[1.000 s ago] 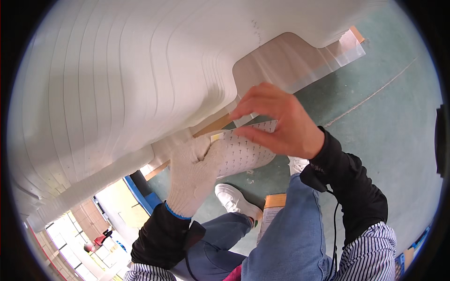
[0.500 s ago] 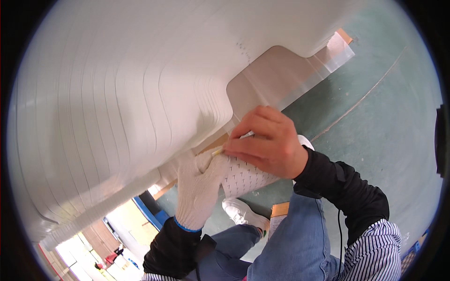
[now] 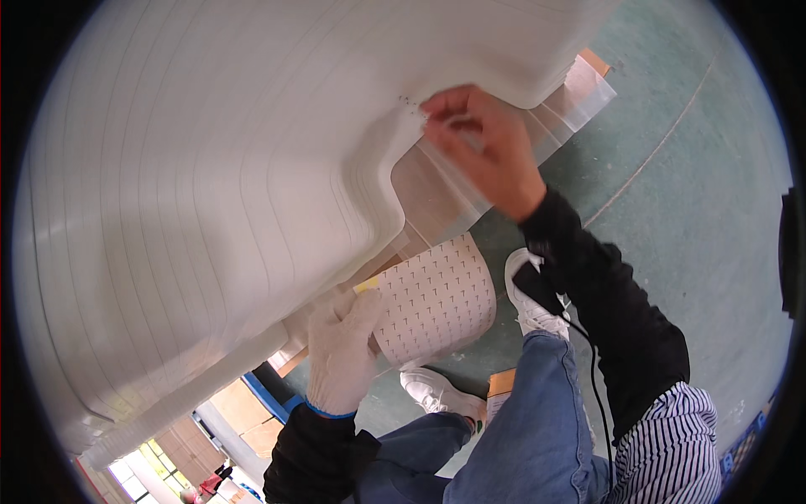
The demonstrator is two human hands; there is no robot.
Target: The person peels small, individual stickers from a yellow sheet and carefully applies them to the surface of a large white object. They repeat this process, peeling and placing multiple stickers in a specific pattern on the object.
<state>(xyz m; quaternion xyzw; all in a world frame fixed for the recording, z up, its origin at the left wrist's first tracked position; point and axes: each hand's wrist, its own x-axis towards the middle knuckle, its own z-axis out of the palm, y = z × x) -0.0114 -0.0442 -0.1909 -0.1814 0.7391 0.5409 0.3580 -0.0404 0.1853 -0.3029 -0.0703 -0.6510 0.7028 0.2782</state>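
My left hand [image 3: 342, 357], in a white knit glove with a blue cuff edge, grips the left end of a curled white sheet [image 3: 437, 294] printed with rows of small dark marks. A small yellow patch [image 3: 368, 286] shows at the sheet's edge by my gloved fingers. Bare and slightly blurred, my right hand [image 3: 487, 139] is raised at the lower rim of a stack of large white moulded panels [image 3: 277, 151]. Its thumb and fingertips come together beside small dark specks on the panel; what they hold, if anything, is too small to make out.
Clear plastic film over cardboard [image 3: 445, 181] lies beneath the stack. Around it spreads a green floor [image 3: 672, 218] with a thin pale line. My white shoes [image 3: 437, 393] and a small brown carton [image 3: 501, 383] are below the sheet. A black cable [image 3: 594, 370] hangs by my right arm.
My right hand has left the sheet's left edge and moved up to the panel's rim. More of the sheet shows. My left hand keeps its grip, and the view has shifted slightly.
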